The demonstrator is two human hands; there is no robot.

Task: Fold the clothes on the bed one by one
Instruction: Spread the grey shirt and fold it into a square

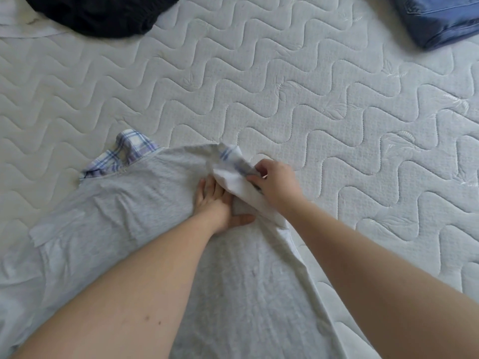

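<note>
Left hand (217, 203) presses flat on a grey shirt (134, 203) spread on a mattress (285, 86); right hand (274, 182) grips its sleeve (233, 174).

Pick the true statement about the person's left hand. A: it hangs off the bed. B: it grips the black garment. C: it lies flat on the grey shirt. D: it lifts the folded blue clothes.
C: the left hand lies with straight fingers on the grey shirt, while the right hand pinches its sleeve.

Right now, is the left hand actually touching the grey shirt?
Touching. The head view shows the left hand lying flat with straight fingers on the grey shirt, pressing it down beside the sleeve that the right hand grips.
</note>
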